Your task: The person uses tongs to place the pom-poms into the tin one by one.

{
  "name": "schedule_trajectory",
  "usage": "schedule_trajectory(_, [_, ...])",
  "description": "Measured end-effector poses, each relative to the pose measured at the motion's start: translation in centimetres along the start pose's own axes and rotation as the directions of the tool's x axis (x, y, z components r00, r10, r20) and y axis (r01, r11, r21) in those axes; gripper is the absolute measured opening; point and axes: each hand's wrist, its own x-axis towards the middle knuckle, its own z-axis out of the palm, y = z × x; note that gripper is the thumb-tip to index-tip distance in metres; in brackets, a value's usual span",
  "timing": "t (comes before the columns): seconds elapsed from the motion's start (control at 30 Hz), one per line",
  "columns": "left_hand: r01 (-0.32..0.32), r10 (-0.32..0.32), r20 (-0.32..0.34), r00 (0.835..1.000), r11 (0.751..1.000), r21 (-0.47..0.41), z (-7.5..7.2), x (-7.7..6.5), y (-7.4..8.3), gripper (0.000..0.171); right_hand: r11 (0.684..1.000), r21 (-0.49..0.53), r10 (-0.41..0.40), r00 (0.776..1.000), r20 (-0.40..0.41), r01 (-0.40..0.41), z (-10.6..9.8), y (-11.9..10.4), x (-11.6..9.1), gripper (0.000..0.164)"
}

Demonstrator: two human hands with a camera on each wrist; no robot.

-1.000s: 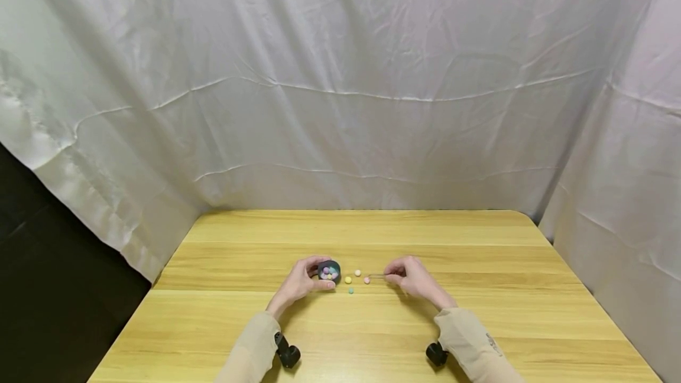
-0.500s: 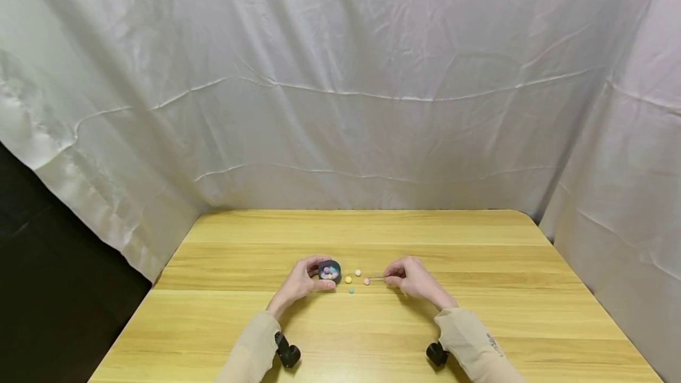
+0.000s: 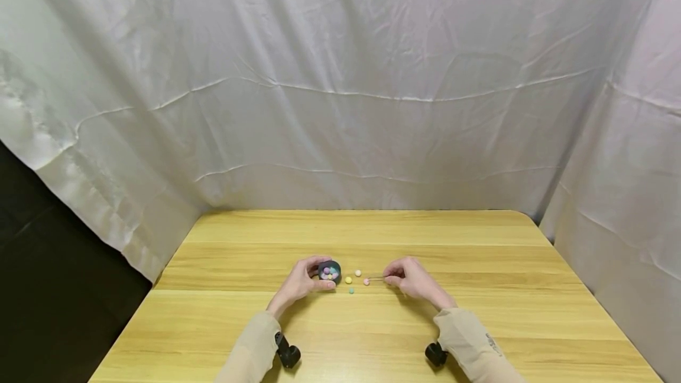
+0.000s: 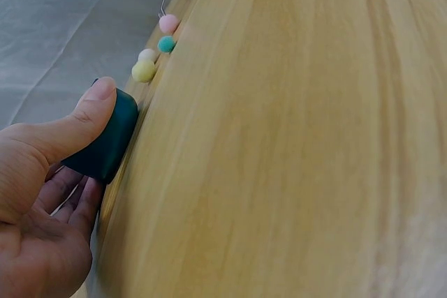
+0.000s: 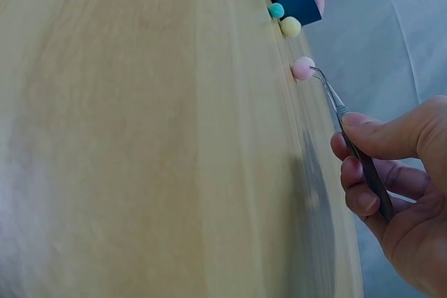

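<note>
My left hand (image 3: 300, 282) grips a small dark teal cup (image 4: 115, 137), thumb on one side and fingers on the other. In the head view, several coloured pom-poms (image 3: 327, 270) lie inside it. My right hand (image 3: 419, 281) holds bent-tip tweezers (image 5: 369, 172) between thumb and fingers. The tweezer tips are at a pink pom-pom (image 5: 303, 68) on the table; whether they pinch it is unclear. Between the cup and the tweezers lie a yellow pom-pom (image 3: 348, 280), a white pom-pom (image 3: 358, 273) and a smaller green pom-pom (image 3: 351, 291).
Everything lies on a wood-grain table (image 3: 372, 336). Pale grey curtains (image 3: 372, 135) hang behind it and along its sides, with a black panel (image 3: 48, 276) at far left. A black wrist-camera mount (image 3: 288, 352) hangs at the left sleeve, another mount (image 3: 436, 354) at the right.
Over the last second the tweezer tips and the pink pom-pom have shifted very slightly. The left hand and the cup stay in place.
</note>
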Motion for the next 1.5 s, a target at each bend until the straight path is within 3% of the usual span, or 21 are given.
schedule_trajectory(0.67, [-0.008, 0.009, 0.008, 1.000, 1.000, -0.003, 0.0, 0.0, -0.1, 0.057, 1.000, -0.005, 0.027, 0.999, -0.022, -0.027, 0.2, -0.5, 0.0, 0.010])
schedule_trajectory(1.5, [0.025, -0.025, 0.003, 1.000, 0.999, -0.020, 0.1, 0.1, -0.2, 0.059, 0.998, 0.059, -0.026, 0.998, -0.054, 0.029, 0.6, -2.3, 0.4, 0.011])
